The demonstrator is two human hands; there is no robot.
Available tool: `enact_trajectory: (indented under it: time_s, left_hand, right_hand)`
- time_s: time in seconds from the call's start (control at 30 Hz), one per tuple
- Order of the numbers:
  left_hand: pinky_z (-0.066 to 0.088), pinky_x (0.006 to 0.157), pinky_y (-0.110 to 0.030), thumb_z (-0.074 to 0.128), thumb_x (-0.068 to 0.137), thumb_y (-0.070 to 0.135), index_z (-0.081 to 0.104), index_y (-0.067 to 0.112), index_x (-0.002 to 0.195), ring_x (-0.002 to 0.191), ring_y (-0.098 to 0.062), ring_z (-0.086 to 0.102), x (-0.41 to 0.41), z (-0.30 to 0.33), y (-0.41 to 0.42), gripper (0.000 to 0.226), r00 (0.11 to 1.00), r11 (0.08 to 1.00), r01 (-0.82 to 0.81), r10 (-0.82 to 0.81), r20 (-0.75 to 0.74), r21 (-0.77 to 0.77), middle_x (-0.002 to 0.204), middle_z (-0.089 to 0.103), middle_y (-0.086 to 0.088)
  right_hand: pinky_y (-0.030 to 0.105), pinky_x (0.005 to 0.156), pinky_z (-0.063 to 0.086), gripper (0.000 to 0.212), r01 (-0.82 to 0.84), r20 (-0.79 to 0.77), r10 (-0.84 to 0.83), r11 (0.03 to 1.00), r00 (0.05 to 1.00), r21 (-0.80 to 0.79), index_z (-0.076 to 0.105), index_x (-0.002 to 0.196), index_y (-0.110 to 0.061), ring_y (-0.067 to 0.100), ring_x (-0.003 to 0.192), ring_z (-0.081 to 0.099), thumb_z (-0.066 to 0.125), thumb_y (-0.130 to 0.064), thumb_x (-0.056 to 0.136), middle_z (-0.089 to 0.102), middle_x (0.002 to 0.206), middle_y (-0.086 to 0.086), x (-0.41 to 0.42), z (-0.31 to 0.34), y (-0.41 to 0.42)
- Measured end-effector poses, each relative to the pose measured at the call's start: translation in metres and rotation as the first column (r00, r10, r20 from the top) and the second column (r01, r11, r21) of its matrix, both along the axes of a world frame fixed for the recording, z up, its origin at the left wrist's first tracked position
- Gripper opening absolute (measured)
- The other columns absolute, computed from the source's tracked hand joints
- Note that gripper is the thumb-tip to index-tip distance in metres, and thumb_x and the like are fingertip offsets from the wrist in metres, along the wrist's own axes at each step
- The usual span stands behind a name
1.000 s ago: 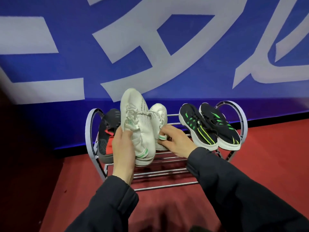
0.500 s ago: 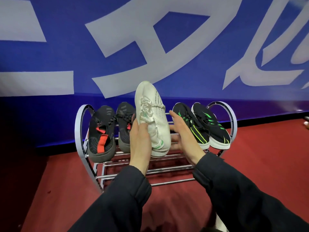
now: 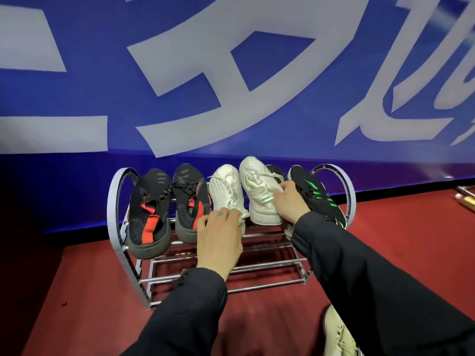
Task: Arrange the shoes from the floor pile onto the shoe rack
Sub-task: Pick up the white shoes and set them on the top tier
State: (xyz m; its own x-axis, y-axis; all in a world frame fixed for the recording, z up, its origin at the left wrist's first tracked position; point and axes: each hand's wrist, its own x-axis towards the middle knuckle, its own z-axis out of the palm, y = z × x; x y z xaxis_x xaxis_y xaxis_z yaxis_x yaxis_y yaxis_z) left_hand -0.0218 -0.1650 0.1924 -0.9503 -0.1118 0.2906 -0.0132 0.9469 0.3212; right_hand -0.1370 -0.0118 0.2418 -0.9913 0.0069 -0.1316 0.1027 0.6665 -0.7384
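Head view shows my left hand [image 3: 218,237] with fingers curled on the heel of one white shoe [image 3: 226,188], and my right hand [image 3: 290,201] gripping the other white shoe [image 3: 257,191]. Both stand on the top shelf of the shoe rack [image 3: 115,201], between the black-red pair [image 3: 151,209] and the black-green shoe [image 3: 313,191] at the right end.

Top tier [image 3: 270,233] crowded; lower rails [image 3: 231,276] free.

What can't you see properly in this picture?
Head view:
- One black-and-green shoe is mostly hidden behind the white shoe and right hand.
- The left hand covers the other white shoe's heel.
- The pale shoe on the floor is cut off by the bottom edge.
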Motion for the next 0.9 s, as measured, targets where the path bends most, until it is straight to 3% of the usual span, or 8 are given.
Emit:
enact_trajectory:
  time_s: [0.1,0.17,0.23,0.33,0.5,0.67,0.8,0.9]
  left_hand:
    - [0.04,0.079,-0.038,0.064,0.087,0.025,0.061,0.026,0.104,0.092,-0.023,0.057,-0.004,-0.001,0.0,0.017,0.995,0.998,-0.054,0.055,-0.08,0.016,0.097,0.062,0.006]
    - [0.041,0.073,-0.037,0.069,0.084,0.022,0.063,0.024,0.102,0.088,-0.024,0.055,-0.006,-0.004,0.001,0.019,0.99,0.998,-0.063,0.065,-0.125,0.026,0.095,0.062,0.004]
    - [0.041,0.072,-0.037,0.07,0.084,0.022,0.063,0.023,0.104,0.089,-0.025,0.054,-0.006,-0.007,0.0,0.021,0.988,0.998,-0.054,0.056,-0.143,0.018,0.096,0.061,0.003]
    - [0.042,0.073,-0.038,0.069,0.085,0.024,0.062,0.023,0.107,0.09,-0.025,0.053,-0.006,-0.007,-0.001,0.022,0.987,0.998,-0.049,0.053,-0.149,0.03,0.099,0.061,0.002]
    - [0.043,0.084,-0.041,0.063,0.087,0.018,0.06,0.021,0.124,0.102,-0.03,0.056,-0.009,-0.01,-0.001,0.037,0.996,0.998,0.054,-0.051,-0.067,0.035,0.115,0.061,-0.002]
    - [0.043,0.093,-0.045,0.056,0.087,0.007,0.048,0.018,0.145,0.114,-0.035,0.053,-0.009,-0.008,-0.001,0.059,0.988,0.983,0.151,-0.149,-0.032,0.1,0.129,0.058,-0.009]
    - [0.047,0.096,-0.048,0.053,0.087,0.002,0.05,0.013,0.142,0.112,-0.037,0.055,-0.004,-0.004,0.001,0.056,0.989,0.971,0.142,-0.132,-0.065,0.191,0.128,0.056,-0.014]
    - [0.046,0.099,-0.048,0.054,0.087,0.006,0.054,0.014,0.137,0.114,-0.038,0.053,0.002,-0.003,0.001,0.051,0.989,0.976,0.123,-0.106,-0.1,0.178,0.128,0.056,-0.014]
  right_hand:
    - [0.041,0.096,0.042,0.036,-0.093,0.005,0.097,0.945,0.995,0.313,0.042,0.131,-0.01,0.039,0.119,0.058,0.038,-0.024,0.098,0.059,0.131,0.021,-0.003,0.003,-0.009]
    - [0.042,0.083,0.041,0.034,-0.09,-0.084,0.172,0.801,0.982,0.592,0.046,0.128,-0.012,0.041,0.114,0.061,0.04,-0.023,0.096,0.063,0.125,0.018,0.0,0.003,-0.013]
    - [0.041,0.073,0.038,0.036,-0.019,-0.217,0.247,0.699,0.944,0.715,0.046,0.127,-0.016,0.042,0.103,0.065,0.043,-0.016,0.091,0.068,0.113,0.017,0.002,0.001,-0.012]
    - [0.04,0.07,0.041,0.041,0.0,-0.282,0.283,0.705,0.917,0.71,0.05,0.126,-0.023,0.043,0.094,0.066,0.042,-0.011,0.088,0.067,0.109,0.016,0.0,-0.007,-0.007]
    - [0.045,0.086,0.049,0.029,-0.182,-0.106,0.336,0.72,0.936,0.67,0.061,0.113,-0.02,0.042,0.103,0.062,0.039,-0.027,0.095,0.048,0.124,0.015,-0.007,-0.014,-0.01]
    - [0.045,0.1,0.048,0.051,-0.31,-0.067,0.39,0.815,0.918,0.49,0.05,0.139,-0.016,0.038,0.122,0.056,0.047,-0.02,0.089,0.057,0.134,0.02,-0.002,-0.008,0.003]
    - [0.041,0.098,0.048,0.043,-0.238,-0.154,0.337,0.862,0.929,0.447,0.06,0.131,-0.019,0.036,0.112,0.059,0.051,-0.023,0.09,0.054,0.129,0.016,0.011,-0.006,0.01]
    - [0.038,0.091,0.048,0.033,-0.204,-0.263,0.336,0.881,0.904,0.427,0.066,0.119,-0.021,0.03,0.104,0.062,0.051,-0.026,0.09,0.057,0.121,0.01,0.026,-0.009,0.017]
